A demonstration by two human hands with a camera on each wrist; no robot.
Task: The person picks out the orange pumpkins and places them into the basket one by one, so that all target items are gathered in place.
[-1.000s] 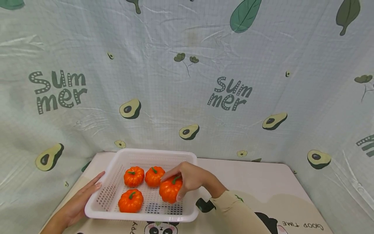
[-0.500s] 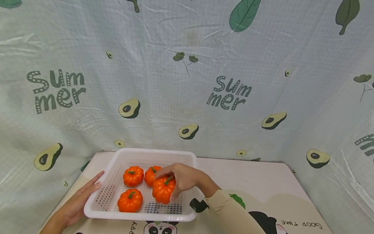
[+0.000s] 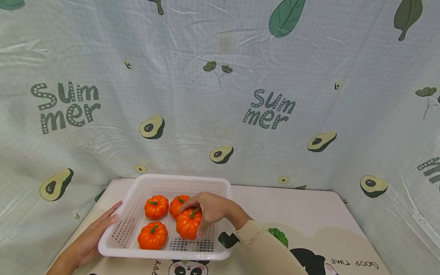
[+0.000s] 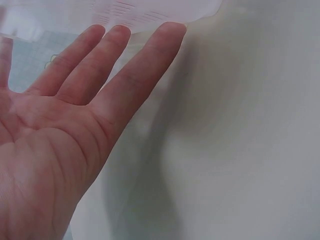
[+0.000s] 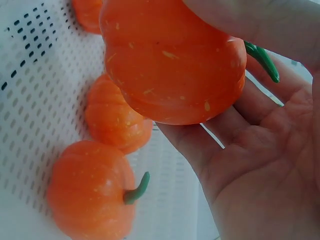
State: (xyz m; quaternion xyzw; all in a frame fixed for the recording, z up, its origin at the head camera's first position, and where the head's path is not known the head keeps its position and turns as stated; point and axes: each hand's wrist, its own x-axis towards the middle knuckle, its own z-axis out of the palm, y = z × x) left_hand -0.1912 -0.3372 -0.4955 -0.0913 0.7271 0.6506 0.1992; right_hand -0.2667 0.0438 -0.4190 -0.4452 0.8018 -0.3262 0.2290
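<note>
A small orange toy pumpkin (image 3: 188,225) with a green stem is gripped in my right hand (image 3: 213,210), thumb on the near side and fingers across its far side. It is inside the white plastic basket (image 3: 161,255), near its middle. Below it in the right wrist view lie other pumpkins, one with a curved stem (image 5: 137,189). Around it in the head view stand a back-left pumpkin (image 3: 156,207), a front-left pumpkin (image 3: 152,236) and a partly hidden one (image 3: 176,205) beside my right fingers. My left hand (image 3: 91,236) rests straight-fingered against the basket's left side.
The basket stands on a pale table cover (image 3: 292,206) with printed figures, among them a panda (image 3: 188,268). A green leafy patch (image 3: 278,236) shows beside the right sleeve. A curtain (image 3: 192,95) printed with avocados hangs behind and at the sides.
My right hand has carried its pumpkin left within the basket, towards the other pumpkins, and now covers more of the back-middle one. The left hand has stayed against the basket.
</note>
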